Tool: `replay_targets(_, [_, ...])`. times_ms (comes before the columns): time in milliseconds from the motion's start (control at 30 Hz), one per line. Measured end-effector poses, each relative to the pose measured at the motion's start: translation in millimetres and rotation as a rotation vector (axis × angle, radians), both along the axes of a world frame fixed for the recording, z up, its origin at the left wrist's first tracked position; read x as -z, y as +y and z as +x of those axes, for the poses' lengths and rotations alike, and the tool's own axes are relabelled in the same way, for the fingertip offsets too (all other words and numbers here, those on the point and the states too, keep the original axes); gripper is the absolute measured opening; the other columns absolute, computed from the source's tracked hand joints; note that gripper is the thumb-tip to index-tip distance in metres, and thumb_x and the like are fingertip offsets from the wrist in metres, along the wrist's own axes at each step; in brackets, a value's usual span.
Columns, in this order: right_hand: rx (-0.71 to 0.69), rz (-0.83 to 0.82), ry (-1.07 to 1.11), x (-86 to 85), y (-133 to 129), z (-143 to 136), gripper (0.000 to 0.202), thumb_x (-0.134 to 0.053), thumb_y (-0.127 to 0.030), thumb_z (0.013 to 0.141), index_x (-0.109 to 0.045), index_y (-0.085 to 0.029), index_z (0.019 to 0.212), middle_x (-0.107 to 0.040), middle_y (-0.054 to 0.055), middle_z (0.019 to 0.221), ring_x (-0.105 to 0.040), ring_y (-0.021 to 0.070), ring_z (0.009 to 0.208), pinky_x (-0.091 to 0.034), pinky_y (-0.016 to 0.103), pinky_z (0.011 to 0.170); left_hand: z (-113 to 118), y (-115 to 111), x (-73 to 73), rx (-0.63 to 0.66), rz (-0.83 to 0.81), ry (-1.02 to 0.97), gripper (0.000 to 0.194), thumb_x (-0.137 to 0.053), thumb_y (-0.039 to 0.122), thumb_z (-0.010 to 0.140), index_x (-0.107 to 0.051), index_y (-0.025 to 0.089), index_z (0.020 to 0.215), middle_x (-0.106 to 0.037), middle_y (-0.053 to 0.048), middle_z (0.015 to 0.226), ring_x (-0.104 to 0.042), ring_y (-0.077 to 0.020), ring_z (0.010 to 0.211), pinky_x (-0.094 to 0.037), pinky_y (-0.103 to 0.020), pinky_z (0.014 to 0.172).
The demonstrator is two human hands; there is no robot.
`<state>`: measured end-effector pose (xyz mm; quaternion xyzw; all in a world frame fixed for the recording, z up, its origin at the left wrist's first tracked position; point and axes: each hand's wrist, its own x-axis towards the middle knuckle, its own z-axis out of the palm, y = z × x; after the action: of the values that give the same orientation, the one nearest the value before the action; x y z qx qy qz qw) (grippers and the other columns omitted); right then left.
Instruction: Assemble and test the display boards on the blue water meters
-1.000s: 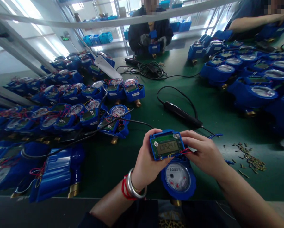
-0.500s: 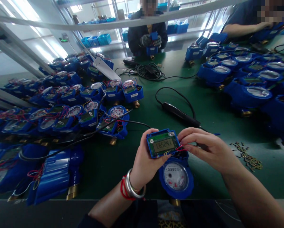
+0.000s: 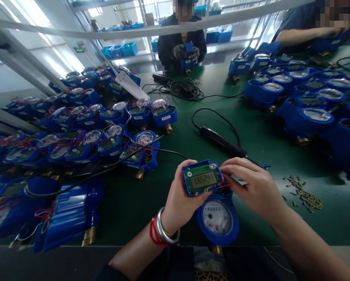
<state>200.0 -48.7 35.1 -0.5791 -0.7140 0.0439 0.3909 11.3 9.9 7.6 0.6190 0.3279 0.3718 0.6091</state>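
A blue-framed display module (image 3: 202, 178) with a green board and a lit-up number readout is gripped along its left and lower edges by my left hand (image 3: 181, 199). My right hand (image 3: 251, 183) is at the module's right side, fingers bent together around thin red wires (image 3: 226, 185); the fingertips are partly hidden behind the module's edge. Just below the module sits a round blue water meter (image 3: 217, 220) with a white dial, near the table's front edge, its brass fitting pointing toward me.
Rows of blue meters (image 3: 113, 140) stand at left, more (image 3: 318, 113) at right. A black pen-shaped tool (image 3: 221, 141) with its cable lies beyond my hands, small screws (image 3: 308, 197) at right. Two people sit across the table (image 3: 175, 144), one wearing gloves.
The display module has shifted slightly right and tilted a little, with my left hand. My right hand has turned slightly, its fingers closer to the module's right edge.
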Motion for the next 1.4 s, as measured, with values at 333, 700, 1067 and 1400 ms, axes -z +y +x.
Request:
replay_targets(333, [-0.047, 0.006, 0.090, 2.6, -1, -3, 0.015, -0.057, -0.013, 0.091, -0.070, -0.020, 0.092, -0.067, 0.005, 0.087, -0.062, 0.0144, 0.079, -0.051, 0.027, 0.069, -2, -2, -4.0, 0.084, 0.052, -0.023, 0.066, -0.078, 0.012, 0.072, -0.043, 0.028, 0.125, -0.064, -0.002, 0.110, -0.067, -0.0172, 0.098, -0.056, -0.027, 0.085])
replay_targets(700, [-0.134, -0.182, 0.258, 2.6, 5, -2, 0.016, -0.057, -0.015, 0.090, -0.071, -0.021, 0.085, -0.057, 0.002, 0.080, -0.056, 0.0104, 0.070, -0.046, 0.021, 0.059, -4, 3, -1.4, 0.118, 0.051, -0.059, 0.068, -0.082, 0.015, 0.071, -0.044, 0.030, 0.126, -0.064, 0.001, 0.114, -0.065, -0.0153, 0.104, -0.053, -0.024, 0.090])
replay_targets(1067, [-0.169, -0.303, 0.350, 1.9, -23, 14, 0.010, -0.063, -0.023, 0.091, -0.059, -0.027, 0.100, -0.066, -0.001, 0.102, -0.063, 0.0116, 0.096, -0.052, 0.022, 0.083, -1, 4, -1.9, 0.040, 0.054, -0.048, 0.067, -0.082, 0.014, 0.070, -0.047, 0.031, 0.124, -0.063, 0.003, 0.115, -0.064, -0.0139, 0.105, -0.052, -0.024, 0.093])
replay_targets(1400, [-0.166, -0.150, 0.234, -9.2, -22, 14, 0.012, -0.064, -0.015, 0.090, -0.065, -0.026, 0.096, -0.065, -0.003, 0.098, -0.063, 0.0077, 0.088, -0.052, 0.019, 0.077, -1, 5, -0.3, 0.023, 0.068, -0.029, 0.066, -0.083, 0.016, 0.070, -0.046, 0.030, 0.124, -0.063, 0.001, 0.114, -0.065, -0.0152, 0.104, -0.053, -0.026, 0.092])
